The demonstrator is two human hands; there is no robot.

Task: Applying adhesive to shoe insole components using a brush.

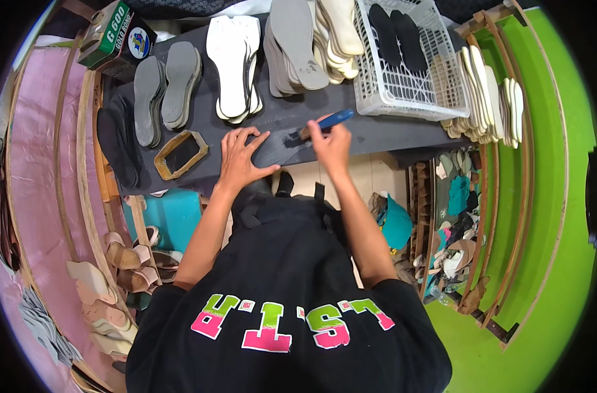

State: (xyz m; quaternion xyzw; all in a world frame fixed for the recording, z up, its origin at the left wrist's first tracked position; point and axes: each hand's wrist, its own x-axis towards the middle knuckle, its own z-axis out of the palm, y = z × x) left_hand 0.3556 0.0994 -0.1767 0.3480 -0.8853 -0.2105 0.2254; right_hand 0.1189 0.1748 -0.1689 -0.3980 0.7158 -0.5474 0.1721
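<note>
My right hand (331, 147) is closed around a brush with a blue handle (338, 118). The bristle end meets a dark grey sole-shaped piece (275, 149) at the table's near edge, beside a darker patch on it. My left hand (241, 157) lies with its fingers spread at the left end of this piece, pressing on it. Left of that hand sits an open tan-rimmed container (201, 142) with a dark inside. Its contents are hard to make out.
On the dark table (370, 137) stand stacks of grey insoles (150, 98), white insoles (228, 65) and cream insoles (341, 29). A white plastic crate (410, 105) holds black insoles (403, 39). A green-and-white can (118, 39) stands far left. Shoe racks (488, 196) flank the table.
</note>
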